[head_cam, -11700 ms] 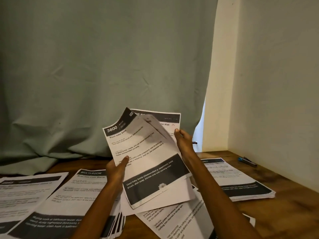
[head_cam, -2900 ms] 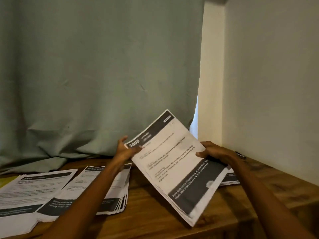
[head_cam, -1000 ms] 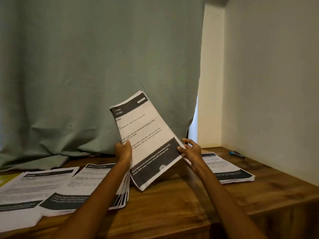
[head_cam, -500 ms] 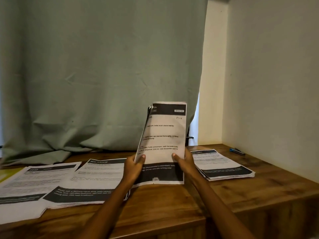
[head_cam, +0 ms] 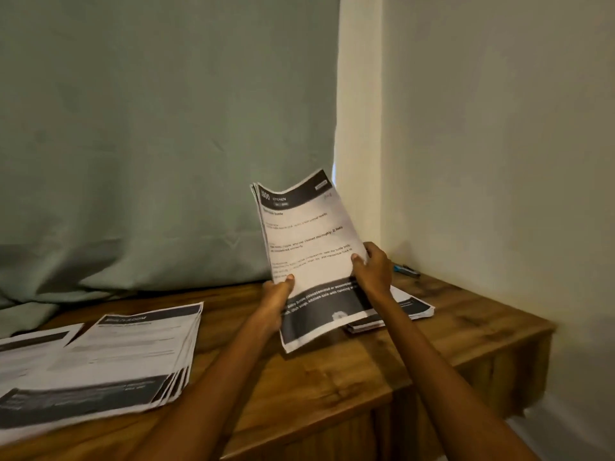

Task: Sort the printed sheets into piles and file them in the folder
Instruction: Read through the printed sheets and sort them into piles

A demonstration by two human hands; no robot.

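Left hand (head_cam: 277, 296) and right hand (head_cam: 374, 267) grip the sheet stack (head_cam: 309, 247) between them.

The wooden table (head_cam: 332, 371) bears 3 paper piles (2 left (head_cam: 133, 354) (head_cam: 30, 347), 1 right (head_cam: 412, 307)) and a blue pen (head_cam: 404, 270).

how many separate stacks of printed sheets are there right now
4: held stack gripped by both hands; right pile behind it, partly hidden; middle pile left of the arms; far-left pile, cut off by the frame.

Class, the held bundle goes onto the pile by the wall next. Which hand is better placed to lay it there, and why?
Probably the right hand: it grips the bundle on the side directly above the pile, while the left hand is farther from it.
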